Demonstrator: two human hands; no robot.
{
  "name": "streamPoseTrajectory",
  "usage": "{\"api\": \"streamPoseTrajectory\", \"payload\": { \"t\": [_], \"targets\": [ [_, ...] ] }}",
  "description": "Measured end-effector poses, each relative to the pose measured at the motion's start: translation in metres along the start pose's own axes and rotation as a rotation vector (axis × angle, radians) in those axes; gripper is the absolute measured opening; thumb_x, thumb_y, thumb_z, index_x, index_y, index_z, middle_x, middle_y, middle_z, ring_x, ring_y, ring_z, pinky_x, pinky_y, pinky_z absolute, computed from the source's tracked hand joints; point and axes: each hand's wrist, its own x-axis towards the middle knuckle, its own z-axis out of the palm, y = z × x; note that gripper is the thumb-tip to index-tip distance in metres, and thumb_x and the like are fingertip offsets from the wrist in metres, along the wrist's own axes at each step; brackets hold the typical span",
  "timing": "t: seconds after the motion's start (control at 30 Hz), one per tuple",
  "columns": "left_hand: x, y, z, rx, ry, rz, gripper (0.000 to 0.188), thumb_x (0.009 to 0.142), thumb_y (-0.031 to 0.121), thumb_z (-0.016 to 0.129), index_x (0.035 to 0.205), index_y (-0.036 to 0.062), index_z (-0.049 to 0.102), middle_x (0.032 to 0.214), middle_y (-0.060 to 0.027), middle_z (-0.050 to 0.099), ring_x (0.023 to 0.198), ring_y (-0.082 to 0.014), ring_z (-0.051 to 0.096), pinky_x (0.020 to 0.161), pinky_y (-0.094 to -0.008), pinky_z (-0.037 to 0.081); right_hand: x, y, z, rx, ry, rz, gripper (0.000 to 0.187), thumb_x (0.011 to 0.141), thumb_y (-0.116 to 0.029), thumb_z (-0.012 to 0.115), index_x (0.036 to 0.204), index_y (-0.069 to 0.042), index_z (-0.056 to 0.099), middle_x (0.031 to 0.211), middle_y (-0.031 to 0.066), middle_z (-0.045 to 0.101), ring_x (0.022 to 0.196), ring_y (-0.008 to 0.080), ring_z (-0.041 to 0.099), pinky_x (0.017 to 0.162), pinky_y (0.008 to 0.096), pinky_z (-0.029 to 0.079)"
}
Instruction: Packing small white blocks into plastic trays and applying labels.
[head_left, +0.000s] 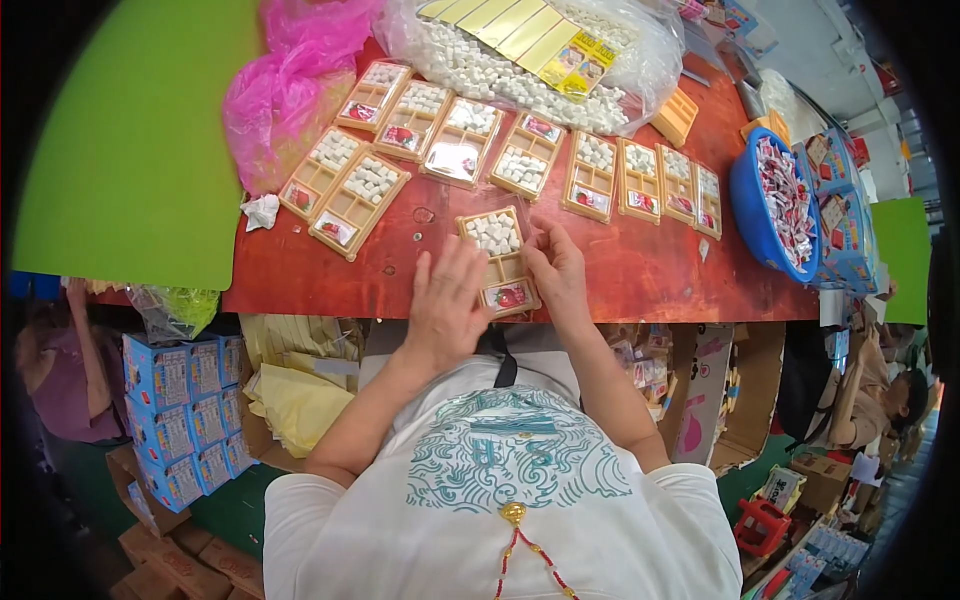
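A tan compartment tray [512, 268] lies near the table's front edge, between my hands. Small white cubes [494, 232] fill its far section, and a red printed packet [506, 297] sits in the near one. My left hand [445, 300] rests along the tray's left side, fingers stretched out and slightly blurred. On the other side, the thumb and fingers of my right hand [556, 268] close on the tray's right edge. Whether they also pinch a clear cover there, I cannot tell. Beyond, several similar trays [352, 208] with cubes and packets stand in a curved row.
A clear bag of white cubes [470, 65] lies at the back, with yellow card sheets [520, 35] on it. Right of the trays stands a blue basin [745, 195] of small packets. Pink plastic [255, 110] lies at the left. Other people [85, 380] sit at both sides.
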Motion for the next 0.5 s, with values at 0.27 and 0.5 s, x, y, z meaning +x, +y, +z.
{"api": "streamPoseTrajectory", "payload": {
  "t": [0.27, 0.5],
  "targets": [
    [-0.006, 0.003, 0.016, 0.170, -0.067, 0.017, 0.062, 0.083, 0.027, 0.065, 0.136, -0.0020, 0.049, 0.148, -0.0191, 0.038, 0.143, -0.0339, 0.028, 0.114, -0.0579, 0.012, -0.012, -0.015, 0.005, -0.734, 0.074, -0.292, 0.036, 0.087, -0.005, 0.059, 0.122, 0.003, 0.054, 0.091, 0.0141, 0.056, 0.079, 0.0271, 0.062, 0.071, 0.0360, 0.051],
    [-0.005, -0.001, 0.017, 0.102, -0.071, 0.051, 0.063, 0.082, 0.026, 0.067, 0.135, -0.0026, 0.048, 0.146, -0.0208, 0.040, 0.141, -0.0367, 0.029, 0.114, -0.0540, 0.019, -0.024, -0.017, 0.012, -1.079, 0.080, -0.449, 0.026, 0.087, -0.008, 0.059, 0.112, -0.002, 0.058, 0.095, 0.0151, 0.056, 0.086, 0.0335, 0.057, 0.074, 0.0423, 0.047]
  ]
}}
